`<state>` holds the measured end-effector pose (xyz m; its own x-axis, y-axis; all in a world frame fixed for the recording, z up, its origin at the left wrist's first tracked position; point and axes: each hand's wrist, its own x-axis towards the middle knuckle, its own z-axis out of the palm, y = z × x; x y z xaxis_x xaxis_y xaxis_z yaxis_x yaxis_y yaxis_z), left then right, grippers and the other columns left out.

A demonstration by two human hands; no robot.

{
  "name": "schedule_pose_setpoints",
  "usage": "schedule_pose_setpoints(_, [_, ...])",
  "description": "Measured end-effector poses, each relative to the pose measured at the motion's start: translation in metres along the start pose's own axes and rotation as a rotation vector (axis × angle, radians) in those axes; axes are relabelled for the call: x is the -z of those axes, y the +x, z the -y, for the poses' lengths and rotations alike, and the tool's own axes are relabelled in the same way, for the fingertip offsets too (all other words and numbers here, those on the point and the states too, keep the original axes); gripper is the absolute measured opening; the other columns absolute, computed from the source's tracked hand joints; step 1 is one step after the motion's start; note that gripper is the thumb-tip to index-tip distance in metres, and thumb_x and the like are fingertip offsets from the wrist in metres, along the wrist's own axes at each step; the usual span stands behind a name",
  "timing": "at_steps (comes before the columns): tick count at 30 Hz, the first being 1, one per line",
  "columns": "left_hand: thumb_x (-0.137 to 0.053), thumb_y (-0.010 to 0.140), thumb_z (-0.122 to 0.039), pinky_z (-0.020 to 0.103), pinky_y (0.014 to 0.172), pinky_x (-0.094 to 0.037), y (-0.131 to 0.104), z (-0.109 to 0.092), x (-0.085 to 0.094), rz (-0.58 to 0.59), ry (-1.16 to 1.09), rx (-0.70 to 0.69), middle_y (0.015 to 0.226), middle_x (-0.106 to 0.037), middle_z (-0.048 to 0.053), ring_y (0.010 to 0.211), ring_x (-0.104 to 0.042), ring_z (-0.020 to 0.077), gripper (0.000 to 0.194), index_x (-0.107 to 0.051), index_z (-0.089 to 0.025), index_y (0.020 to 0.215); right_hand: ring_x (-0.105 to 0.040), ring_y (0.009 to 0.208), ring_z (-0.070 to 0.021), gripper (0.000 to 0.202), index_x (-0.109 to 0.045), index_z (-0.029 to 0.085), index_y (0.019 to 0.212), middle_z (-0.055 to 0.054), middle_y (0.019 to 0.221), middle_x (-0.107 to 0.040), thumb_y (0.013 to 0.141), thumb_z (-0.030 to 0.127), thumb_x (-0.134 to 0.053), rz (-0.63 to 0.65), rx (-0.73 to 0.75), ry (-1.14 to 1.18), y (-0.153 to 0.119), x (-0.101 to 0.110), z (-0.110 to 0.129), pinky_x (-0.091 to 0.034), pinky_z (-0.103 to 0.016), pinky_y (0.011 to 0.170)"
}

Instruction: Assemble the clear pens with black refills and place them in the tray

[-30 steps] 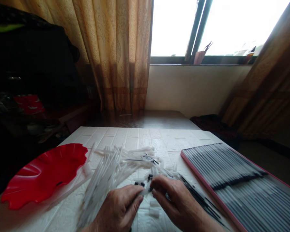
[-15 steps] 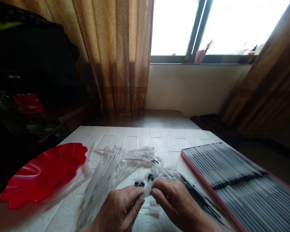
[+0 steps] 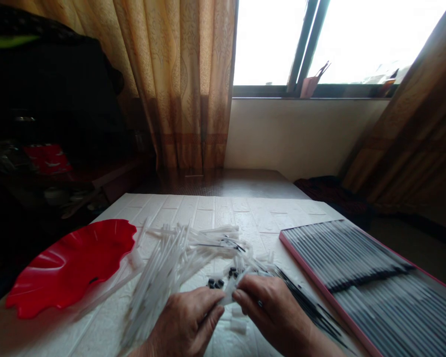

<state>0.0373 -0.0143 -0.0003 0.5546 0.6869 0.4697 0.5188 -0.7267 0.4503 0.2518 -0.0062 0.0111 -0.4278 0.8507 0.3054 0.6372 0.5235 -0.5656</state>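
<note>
Near the front middle of the table, my left hand (image 3: pixel 189 317) pinches one end of a small translucent white piece (image 3: pixel 229 292). Its other end is between the thumb and fingers of my right hand (image 3: pixel 269 302). Just beyond my fingertips lie small black caps (image 3: pixel 215 283), and short white pieces (image 3: pixel 238 325) rest between my wrists. A heap of clear white tubes (image 3: pixel 163 267) spreads beyond and left of my left hand. Thin black rods (image 3: pixel 308 302) lie along the right side of my right hand.
A red wavy-edged dish (image 3: pixel 74 263) is at the left. On the right, a pink-edged box (image 3: pixel 319 285) holds rows of grey and black tubes. White brick-patterned sheeting (image 3: pixel 260 213) covers the table. Behind are a curtain (image 3: pixel 178 84) and a window.
The whole view has shifted very slightly. Both hands keep nearly the same pose around the small white piece.
</note>
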Motion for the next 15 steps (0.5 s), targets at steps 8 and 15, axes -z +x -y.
schedule_pose_setpoints(8, [-0.048,0.099,-0.020,0.022,0.069,-0.058,0.0003,0.0012,0.0024,-0.016,-0.037,0.012,0.087,-0.079,0.004,0.076,-0.077,0.0186,0.020,-0.067,-0.021,0.108,-0.058,0.057,-0.0148,0.028,-0.051,0.023,0.072,0.000,0.064,-0.061,0.097,0.034,-0.044,0.063,-0.040,0.013,0.0015,0.0053,0.0056,-0.034,-0.026,0.056])
schedule_pose_setpoints(15, [-0.047,0.101,-0.023,0.022,0.069,-0.058,-0.0002,0.0015,0.0020,0.012,-0.051,0.020,0.085,-0.078,0.005,0.075,-0.076,0.0183,0.023,-0.069,-0.020,0.109,-0.052,0.055,-0.0141,0.031,-0.048,0.023,0.071,0.003,0.060,-0.054,0.099,0.035,-0.041,0.100,-0.026,0.039,0.0009,0.0081,0.0085,-0.033,-0.027,0.057])
